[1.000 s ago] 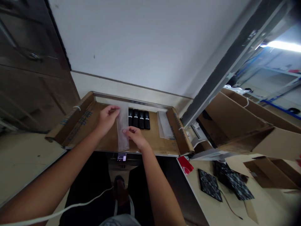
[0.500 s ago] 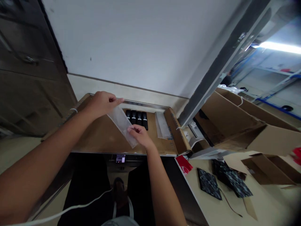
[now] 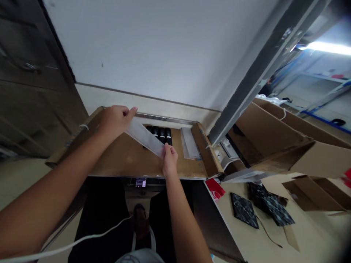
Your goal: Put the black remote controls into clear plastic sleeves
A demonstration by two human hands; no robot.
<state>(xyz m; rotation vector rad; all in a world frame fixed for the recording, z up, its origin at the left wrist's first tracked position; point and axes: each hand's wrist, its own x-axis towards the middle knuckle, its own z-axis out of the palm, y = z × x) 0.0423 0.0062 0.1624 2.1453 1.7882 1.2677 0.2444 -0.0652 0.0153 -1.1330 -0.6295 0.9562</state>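
A long translucent plastic sleeve (image 3: pixel 146 138) stretches slantwise between both hands above a cardboard tray (image 3: pixel 120 160). My left hand (image 3: pixel 118 118) pinches its upper left end, the thumb pointing right. At the lower right end, my right hand (image 3: pixel 170 157) grips it between thumb and fingers. Several black objects with white labels (image 3: pixel 162 135) lie side by side in the tray, partly hidden behind the sleeve. More translucent sleeves (image 3: pixel 189 143) lie flat near the tray's right wall.
Right of the tray are open cardboard boxes (image 3: pixel 274 135) and a grey post (image 3: pixel 260 69). Dark patterned packages (image 3: pixel 244 209) and a red card (image 3: pixel 215 190) lie at the lower right. A white cable (image 3: pixel 93 236) crosses my lap.
My right hand has moved right and slightly up with its end of the sleeve. My left hand has shifted a little left. The sleeve now covers part of the black objects.
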